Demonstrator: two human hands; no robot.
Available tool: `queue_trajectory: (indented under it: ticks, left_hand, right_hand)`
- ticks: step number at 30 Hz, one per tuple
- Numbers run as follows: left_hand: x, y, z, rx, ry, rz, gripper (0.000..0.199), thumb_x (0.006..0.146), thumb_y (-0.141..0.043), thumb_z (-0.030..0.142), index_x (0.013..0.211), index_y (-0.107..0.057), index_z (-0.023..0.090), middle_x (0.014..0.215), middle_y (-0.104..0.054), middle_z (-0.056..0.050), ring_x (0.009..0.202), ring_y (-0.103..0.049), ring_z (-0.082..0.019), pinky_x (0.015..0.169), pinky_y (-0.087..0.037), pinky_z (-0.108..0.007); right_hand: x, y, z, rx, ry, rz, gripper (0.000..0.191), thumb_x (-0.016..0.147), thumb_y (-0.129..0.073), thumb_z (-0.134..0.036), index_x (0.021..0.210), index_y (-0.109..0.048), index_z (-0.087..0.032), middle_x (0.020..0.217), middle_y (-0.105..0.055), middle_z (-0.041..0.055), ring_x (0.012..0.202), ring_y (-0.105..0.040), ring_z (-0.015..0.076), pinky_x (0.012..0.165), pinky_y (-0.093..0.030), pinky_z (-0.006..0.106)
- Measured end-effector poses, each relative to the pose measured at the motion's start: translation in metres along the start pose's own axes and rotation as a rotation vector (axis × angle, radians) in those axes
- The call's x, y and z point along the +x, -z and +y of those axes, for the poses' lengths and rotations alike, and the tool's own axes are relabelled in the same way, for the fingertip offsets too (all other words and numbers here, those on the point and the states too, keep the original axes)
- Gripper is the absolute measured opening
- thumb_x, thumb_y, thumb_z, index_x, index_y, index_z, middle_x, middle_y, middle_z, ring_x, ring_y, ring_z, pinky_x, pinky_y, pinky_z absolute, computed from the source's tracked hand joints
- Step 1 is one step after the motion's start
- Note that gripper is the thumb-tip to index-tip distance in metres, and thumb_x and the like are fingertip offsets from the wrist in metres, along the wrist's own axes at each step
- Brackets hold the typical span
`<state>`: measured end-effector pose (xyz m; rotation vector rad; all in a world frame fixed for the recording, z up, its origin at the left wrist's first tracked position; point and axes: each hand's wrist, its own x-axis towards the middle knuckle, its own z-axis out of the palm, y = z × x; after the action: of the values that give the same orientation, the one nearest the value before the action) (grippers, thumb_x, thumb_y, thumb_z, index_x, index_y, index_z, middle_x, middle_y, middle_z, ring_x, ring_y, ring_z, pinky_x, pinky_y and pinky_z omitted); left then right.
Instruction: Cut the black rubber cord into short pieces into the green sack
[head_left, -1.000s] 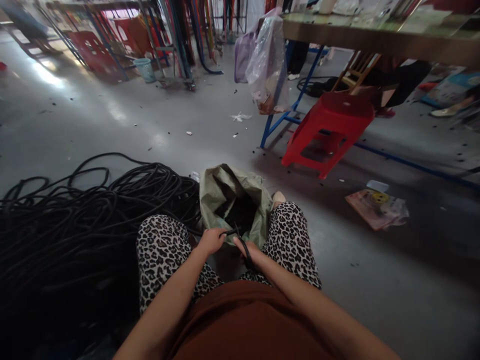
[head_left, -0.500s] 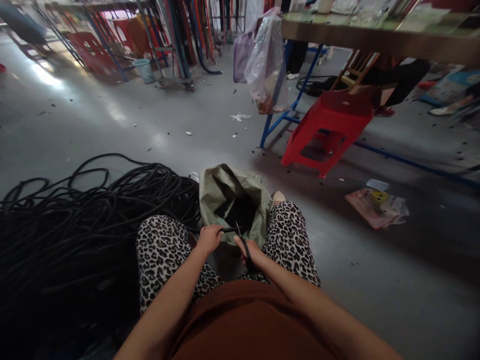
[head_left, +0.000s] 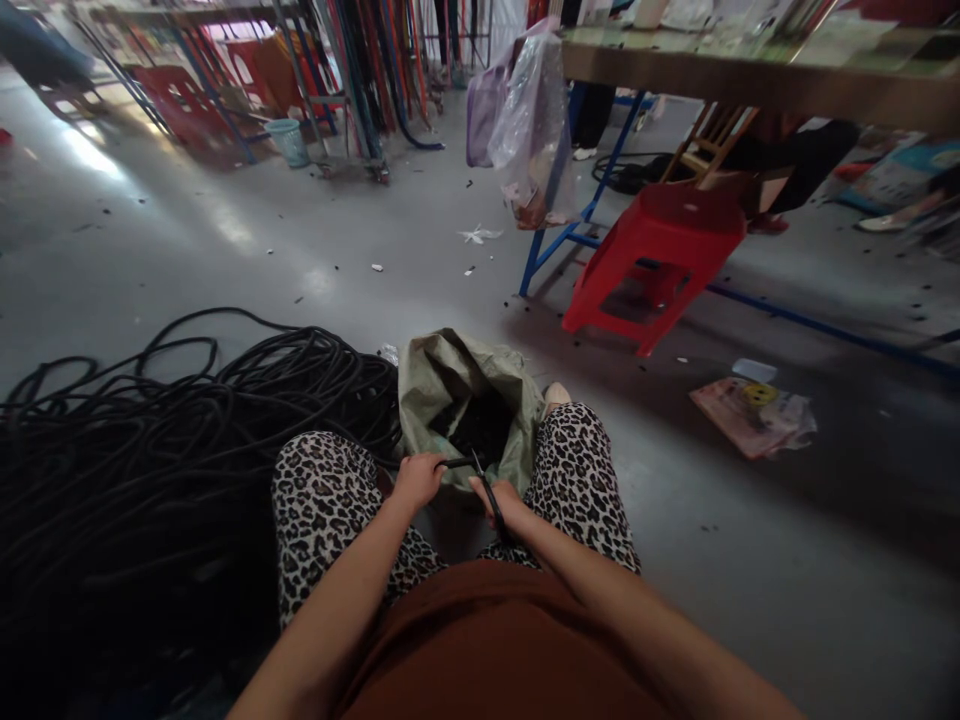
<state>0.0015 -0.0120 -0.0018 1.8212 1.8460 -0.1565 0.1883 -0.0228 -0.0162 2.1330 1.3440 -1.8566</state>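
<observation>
Black cord [head_left: 300, 385]: state its position.

Heaped in loose, overlapping loops on the floor [head_left: 315, 230], left of the sack and beside the left knee [head_left: 319, 470]. A strand appears to run behind that knee towards the left hand; the join is hidden.

Condition of the left hand [head_left: 420, 482]?

Fingers closed around a held length [head_left: 456, 462], whose short end points right, across the near side of the sack's mouth.

And the sack [head_left: 421, 385]?

Woven, greenish, upright between the legs. Its mouth is creased but open; dark pieces lie inside, too dim to count.

Scissors [head_left: 489, 492]?

Blades at the free end of the held length, points directed away from the body. Whether they touch it, or how far they are parted, I cannot tell.

The right hand [head_left: 511, 504]?

Closed on the scissors' handles; the exact finger placement is partly hidden.

Hazards, in the same order?

In my judgement, crossed loops could snag and jerk the strand if it were pulled. Left fingertips could be nicked if the grip crept towards the blades. The sack's soft rim could fold inwards if knocked, so that pieces fell outside, or be caught by the scissor points if they dipped.
</observation>
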Motion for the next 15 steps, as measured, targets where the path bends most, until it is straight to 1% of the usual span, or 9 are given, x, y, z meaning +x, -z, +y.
queue_trajectory:
  ticks: [3, 7, 12, 15]
  left_hand:
    - [-0.0011, 0.0017, 0.0012, 0.011, 0.002, -0.003, 0.035, 0.100, -0.052, 0.028, 0.128, -0.074, 0.028, 0.127, -0.076, -0.007, 0.124, -0.066, -0.024, 0.106, -0.047, -0.035]
    - [-0.0022, 0.0026, 0.0018, 0.012, 0.011, -0.014, 0.036, 0.100, -0.052, 0.028, 0.130, -0.072, 0.026, 0.131, -0.074, -0.008, 0.126, -0.065, -0.024, 0.107, -0.046, -0.036]
    - [-0.0028, 0.0025, 0.0021, 0.026, 0.022, -0.009, 0.035, 0.100, -0.052, 0.029, 0.129, -0.073, 0.027, 0.131, -0.074, -0.008, 0.124, -0.066, -0.025, 0.106, -0.045, -0.037]
    - [-0.0039, 0.0043, 0.0037, 0.041, 0.028, -0.009, 0.034, 0.100, -0.053, 0.029, 0.127, -0.073, 0.027, 0.129, -0.075, -0.008, 0.124, -0.066, -0.025, 0.105, -0.046, -0.036]
  right_hand:
    - [0.0023, -0.0005, 0.0027, 0.021, -0.010, 0.006, 0.052, 0.102, -0.058, -0.052, 0.061, -0.056, -0.020, 0.042, -0.046, 0.0024, 0.040, -0.051, 0.0174, 0.044, -0.042, 0.027]
    - [0.0040, -0.0008, 0.0037, 0.044, 0.005, 0.012, 0.047, 0.099, -0.065, -0.050, 0.063, -0.056, -0.021, 0.042, -0.044, 0.0006, 0.040, -0.051, 0.0177, 0.044, -0.041, 0.026]
    - [0.0042, -0.0007, 0.0041, -0.013, -0.010, 0.031, 0.049, 0.101, -0.063, -0.046, 0.060, -0.054, -0.020, 0.045, -0.045, 0.0008, 0.041, -0.049, 0.0146, 0.043, -0.041, 0.024]
    - [0.0055, -0.0005, 0.0060, -0.013, 0.000, 0.018, 0.048, 0.100, -0.064, -0.046, 0.062, -0.056, -0.019, 0.046, -0.047, 0.0014, 0.043, -0.053, 0.0161, 0.044, -0.042, 0.024]
